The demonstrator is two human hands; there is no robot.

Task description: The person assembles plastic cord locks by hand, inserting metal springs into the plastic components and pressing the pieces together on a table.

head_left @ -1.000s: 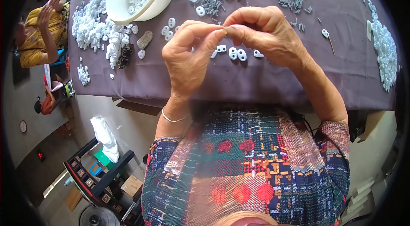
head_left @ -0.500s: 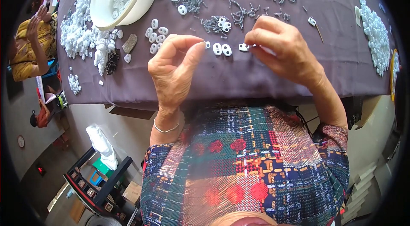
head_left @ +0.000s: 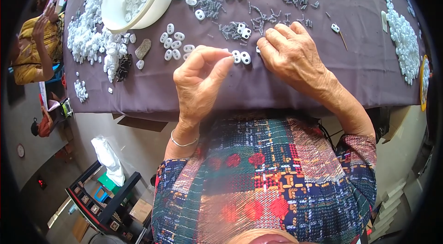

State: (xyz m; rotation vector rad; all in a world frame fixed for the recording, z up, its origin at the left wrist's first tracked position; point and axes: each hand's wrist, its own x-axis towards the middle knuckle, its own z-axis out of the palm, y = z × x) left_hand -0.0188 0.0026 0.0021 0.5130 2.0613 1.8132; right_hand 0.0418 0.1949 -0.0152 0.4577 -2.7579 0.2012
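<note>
My left hand (head_left: 201, 80) is closed, thumb and forefinger pinched together. Whatever small thing sits at its fingertips is mostly hidden. Just right of that pinch, two white oval two-hole cord lock pieces (head_left: 245, 58) lie side by side on the dark cloth. Knuckles up, my right hand (head_left: 295, 55) rests low over the cloth with its fingers curled under. A bit of a white piece (head_left: 258, 49) peeks out by its fingertips; the rest is covered. Beyond the hands are small metal springs (head_left: 228, 30) and a little cluster of white two-hole pieces (head_left: 243, 31).
A white bowl (head_left: 167, 2) holding oval pieces stands at the far left beside a large heap of small white parts (head_left: 87, 27). A stone (head_left: 143, 49) lies near it. A thin stick (head_left: 343, 40) and another white heap (head_left: 406, 41) are on the right.
My left hand has moved right, up to the pair of oval pieces. My right hand has turned knuckles up and lowered over the white piece it was holding.
</note>
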